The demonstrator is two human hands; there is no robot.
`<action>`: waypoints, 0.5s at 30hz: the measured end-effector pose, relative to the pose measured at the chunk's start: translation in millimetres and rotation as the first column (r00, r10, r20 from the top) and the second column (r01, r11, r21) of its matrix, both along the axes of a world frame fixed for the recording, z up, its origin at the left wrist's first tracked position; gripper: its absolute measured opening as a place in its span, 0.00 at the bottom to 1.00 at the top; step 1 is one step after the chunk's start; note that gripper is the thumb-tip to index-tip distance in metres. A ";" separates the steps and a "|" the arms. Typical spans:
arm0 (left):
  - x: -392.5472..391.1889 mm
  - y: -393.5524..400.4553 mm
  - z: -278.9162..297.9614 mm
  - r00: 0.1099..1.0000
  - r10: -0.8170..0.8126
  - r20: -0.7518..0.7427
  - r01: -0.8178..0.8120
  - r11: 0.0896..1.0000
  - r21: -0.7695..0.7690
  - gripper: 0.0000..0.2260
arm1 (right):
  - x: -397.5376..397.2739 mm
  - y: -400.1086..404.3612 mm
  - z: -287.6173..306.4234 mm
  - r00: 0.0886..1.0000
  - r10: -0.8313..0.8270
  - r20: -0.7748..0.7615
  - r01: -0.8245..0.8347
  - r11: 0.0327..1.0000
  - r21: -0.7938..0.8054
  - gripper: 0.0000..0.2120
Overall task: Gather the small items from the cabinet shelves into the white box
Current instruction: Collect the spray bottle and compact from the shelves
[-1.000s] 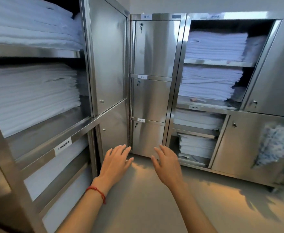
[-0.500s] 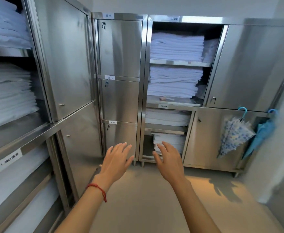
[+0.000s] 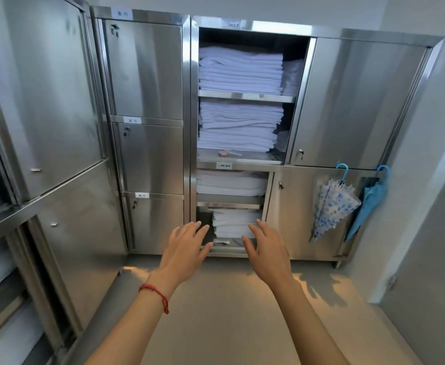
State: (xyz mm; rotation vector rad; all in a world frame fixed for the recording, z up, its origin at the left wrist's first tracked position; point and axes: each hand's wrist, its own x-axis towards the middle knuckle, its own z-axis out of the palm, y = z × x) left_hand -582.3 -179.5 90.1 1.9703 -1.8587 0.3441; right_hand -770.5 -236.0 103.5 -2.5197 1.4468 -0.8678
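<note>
Pink small item [image 3: 224,153] blurry on shelf; left hand [image 3: 183,252], right hand [image 3: 267,252] spread, empty

Single head-worn view, forward and down toward steel cabinet [image 3: 242,159].

Tall stainless-steel cabinets [image 3: 147,75] stood along a pale grey wall [image 3: 413,14], over a smooth beige floor [image 3: 216,312]. Folded white linen stacks [image 3: 240,69] filled the open shelves. A blue-dotted white folded umbrella [image 3: 332,206] and a plain blue umbrella [image 3: 369,204] hung at right.
</note>
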 end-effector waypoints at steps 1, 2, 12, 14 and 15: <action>-1.1 -6.8 0.2 1.000 -0.002 0.006 0.002 1.000 0.009 0.23 | -0.6 -6.1 -0.4 1.000 -0.006 0.000 0.006 1.000 0.005 0.23; -1.9 -13.6 -0.4 1.000 -0.010 -0.001 0.010 1.000 0.013 0.23 | -0.7 -12.1 -1.3 1.000 -0.011 -0.002 0.011 1.000 0.013 0.23; 21.3 -103.1 6.4 0.996 -0.084 0.016 0.084 0.994 -0.068 0.18 | 23.3 -92.2 1.9 0.999 -0.041 -0.006 0.041 0.999 0.022 0.22; 30.7 -124.2 13.0 0.996 -0.085 0.030 0.087 0.994 -0.067 0.18 | 33.6 -111.2 5.7 0.999 -0.042 -0.007 0.042 0.999 0.020 0.22; 35.2 -134.5 15.9 0.996 -0.084 0.030 0.085 0.995 -0.054 0.19 | 39.0 -120.9 8.0 0.999 -0.044 -0.014 0.044 0.999 0.017 0.22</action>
